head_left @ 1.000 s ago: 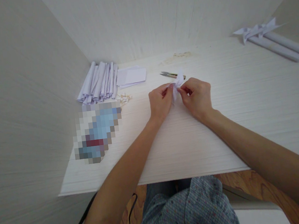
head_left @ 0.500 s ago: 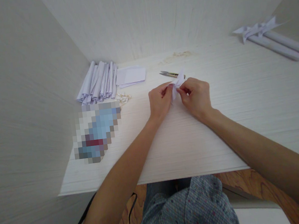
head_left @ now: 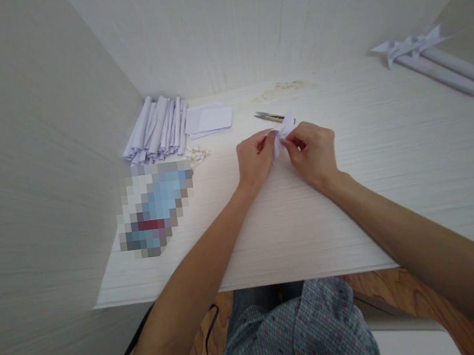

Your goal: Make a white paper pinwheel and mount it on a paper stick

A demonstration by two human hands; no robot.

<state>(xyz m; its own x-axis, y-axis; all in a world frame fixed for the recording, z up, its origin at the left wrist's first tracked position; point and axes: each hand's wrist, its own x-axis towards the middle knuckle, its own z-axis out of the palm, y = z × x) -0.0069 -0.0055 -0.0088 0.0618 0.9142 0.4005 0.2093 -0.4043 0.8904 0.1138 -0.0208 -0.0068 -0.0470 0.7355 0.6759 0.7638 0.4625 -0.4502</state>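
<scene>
On my table (head_left: 287,234), two paper pinwheels (head_left: 413,47) on tubes (head_left: 439,76) look done, uncountable bunched rolls (head_left: 155,128) and several sheets (head_left: 215,119) seem left, and my left hand (head_left: 254,155) and right hand (head_left: 313,148) together pinch one part-made folded paper (head_left: 287,126) mid-table, beside one pair of scissors (head_left: 270,117).

Below the table (head_left: 298,250) edge, I see the person wearing a blue-grey top (head_left: 299,334) with fine checks and coloured specks, and dark trousers (head_left: 254,300). The left hand (head_left: 255,159) and right hand (head_left: 314,153) are bare.
</scene>
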